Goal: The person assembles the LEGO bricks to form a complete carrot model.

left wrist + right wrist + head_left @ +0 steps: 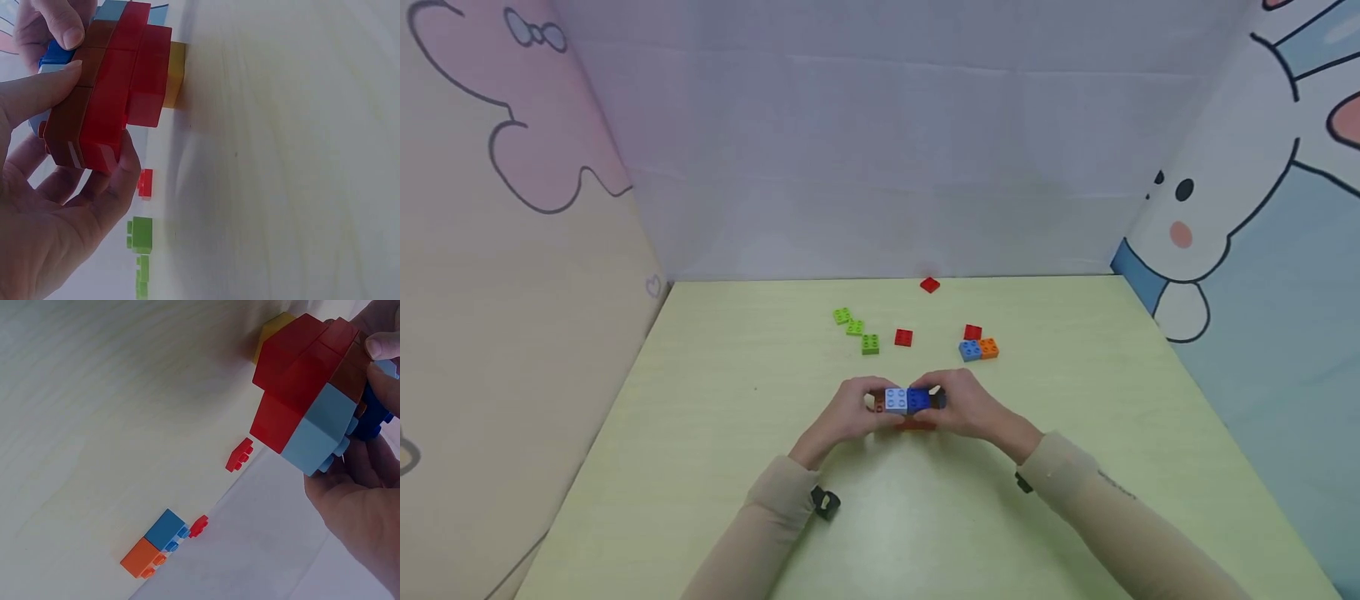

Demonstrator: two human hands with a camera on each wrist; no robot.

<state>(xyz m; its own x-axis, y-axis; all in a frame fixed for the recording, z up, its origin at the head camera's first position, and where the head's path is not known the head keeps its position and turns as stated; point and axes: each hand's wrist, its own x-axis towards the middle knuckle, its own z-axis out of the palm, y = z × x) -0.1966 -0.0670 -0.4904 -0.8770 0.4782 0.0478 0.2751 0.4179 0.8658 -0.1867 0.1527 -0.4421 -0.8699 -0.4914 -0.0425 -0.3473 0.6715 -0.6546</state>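
Between the two hands stands a built stack of toy building bricks (112, 94). It has a yellow brick (177, 76) at the bottom, red layers above, then a row of brown bricks (70, 119) with a light blue brick (319, 428) at one end. On top sit a pale blue brick (896, 400) and a dark blue brick (918, 400), side by side. My left hand (859, 408) grips the left end, thumb against the brown row. With thumb and fingers, my right hand (966, 405) holds the stack's right side around the dark blue brick.
Beyond the hands lie several green bricks (870, 344), a red brick (903, 337), another red brick (973, 332) behind a blue brick (970, 351) and an orange brick (988, 348). A further red brick (930, 285) lies near the table's back edge, before a white cloth wall (880, 167).
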